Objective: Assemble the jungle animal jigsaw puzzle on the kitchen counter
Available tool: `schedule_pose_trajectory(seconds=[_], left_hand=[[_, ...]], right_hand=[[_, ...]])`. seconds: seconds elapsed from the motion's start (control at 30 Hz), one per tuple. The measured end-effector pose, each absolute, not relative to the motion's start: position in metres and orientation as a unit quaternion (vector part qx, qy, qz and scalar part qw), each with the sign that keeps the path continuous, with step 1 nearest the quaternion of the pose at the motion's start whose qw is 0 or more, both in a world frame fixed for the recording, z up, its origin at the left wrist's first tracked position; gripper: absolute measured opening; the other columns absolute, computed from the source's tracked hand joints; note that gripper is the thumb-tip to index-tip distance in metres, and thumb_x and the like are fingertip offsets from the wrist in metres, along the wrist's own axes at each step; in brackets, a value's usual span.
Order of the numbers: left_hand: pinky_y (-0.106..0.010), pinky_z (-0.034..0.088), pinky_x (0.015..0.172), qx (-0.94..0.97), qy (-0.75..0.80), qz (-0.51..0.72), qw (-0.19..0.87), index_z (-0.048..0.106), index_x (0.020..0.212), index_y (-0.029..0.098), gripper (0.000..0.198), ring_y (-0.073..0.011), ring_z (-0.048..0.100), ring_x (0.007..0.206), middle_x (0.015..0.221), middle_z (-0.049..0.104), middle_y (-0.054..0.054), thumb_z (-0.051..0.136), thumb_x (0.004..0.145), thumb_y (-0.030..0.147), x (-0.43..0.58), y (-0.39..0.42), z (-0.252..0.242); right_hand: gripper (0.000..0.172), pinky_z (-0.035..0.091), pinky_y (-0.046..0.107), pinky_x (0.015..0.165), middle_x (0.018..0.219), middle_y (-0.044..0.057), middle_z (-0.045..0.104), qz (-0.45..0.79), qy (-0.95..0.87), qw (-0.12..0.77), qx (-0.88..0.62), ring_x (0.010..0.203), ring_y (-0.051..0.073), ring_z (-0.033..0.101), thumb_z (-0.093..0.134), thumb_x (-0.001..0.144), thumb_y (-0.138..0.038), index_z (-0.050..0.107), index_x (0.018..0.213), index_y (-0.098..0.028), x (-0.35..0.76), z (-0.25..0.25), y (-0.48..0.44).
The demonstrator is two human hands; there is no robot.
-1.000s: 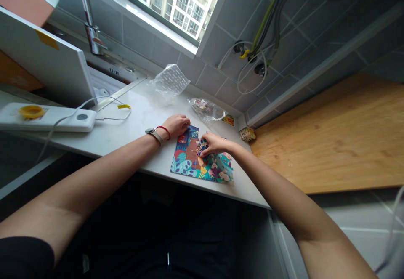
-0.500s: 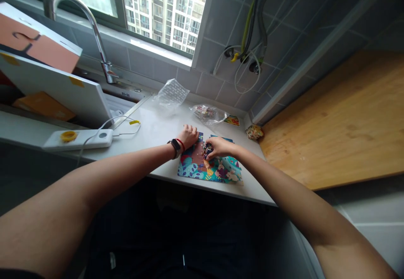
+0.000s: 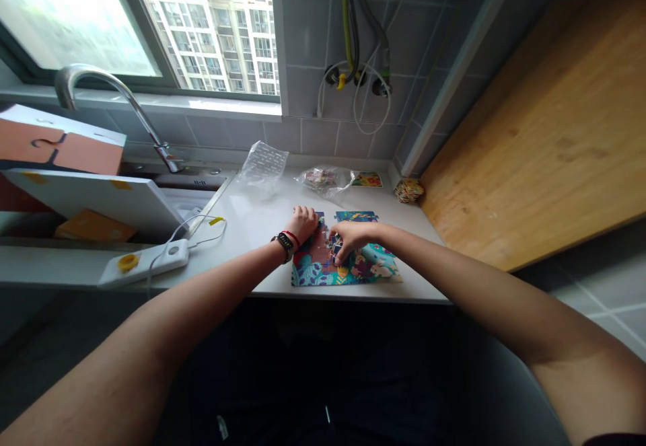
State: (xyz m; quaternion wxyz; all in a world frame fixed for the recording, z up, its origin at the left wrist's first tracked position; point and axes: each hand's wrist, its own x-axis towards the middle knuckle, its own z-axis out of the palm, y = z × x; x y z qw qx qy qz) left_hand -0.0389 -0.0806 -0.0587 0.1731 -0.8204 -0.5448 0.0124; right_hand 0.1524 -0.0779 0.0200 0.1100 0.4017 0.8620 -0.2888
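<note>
Multicoloured flat cardboard jigsaw (image 3: pixel 349 273) laid near front edge of white countertop (image 3: pixel 252 224), long axis parallel, picture's foot facing it, dark-blue piece (image 3: pixel 335 247) pinched by right hand (image 3: pixel 354 234), left hand (image 3: pixel 303 223) curled, hold indiscernible

On the white desk (image 3: pixel 255 220), the left grip (image 3: pixel 303 223) rests at the far left corner of a jigsaw puzzle (image 3: pixel 315 275); the right grip (image 3: pixel 349 236) holds a dark piece (image 3: pixel 336 248) at its middle. Beyond lies a clear plastic bag (image 3: pixel 323 178).
</note>
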Motion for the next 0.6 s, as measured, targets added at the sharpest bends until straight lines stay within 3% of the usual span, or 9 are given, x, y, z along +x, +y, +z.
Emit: schedule_pose_trajectory(seconds=[0.17,0.3,0.6], left_hand=[[-0.047,0.059,0.094,-0.819,-0.544,0.037,0.179,0.065,0.127,0.015,0.034,-0.0251,0.068,0.110,0.127,0.067,-0.011,0.067,0.101,0.037,-0.040,-0.081,-0.056],[-0.046,0.060,0.093,-0.818,-0.541,0.059,0.184,0.064,0.129,0.016,0.035,-0.0249,0.068,0.109,0.128,0.067,-0.011,0.067,0.101,0.037,-0.040,-0.083,-0.052],[-0.046,0.060,0.093,-0.807,-0.557,0.082,0.176,0.063,0.130,0.016,0.036,-0.0249,0.068,0.110,0.129,0.066,-0.011,0.067,0.101,0.037,-0.037,-0.090,-0.042]], right_hand=[[0.065,0.052,0.033,0.066,0.070,0.002,0.067,-0.275,0.858,0.110,0.419,0.079,0.029,0.070,0.103,0.030,-0.050,0.068,0.076,-0.021,0.144,0.010,-0.080],[0.067,0.053,0.035,0.070,0.076,0.002,0.069,-0.267,0.861,0.098,0.421,0.086,0.031,0.071,0.104,0.024,-0.043,0.064,0.073,-0.023,0.140,0.014,-0.080],[0.070,0.052,0.035,0.079,0.096,0.007,0.073,-0.259,0.868,0.095,0.413,0.101,0.035,0.070,0.103,0.034,-0.042,0.068,0.090,-0.020,0.148,0.028,-0.090]])
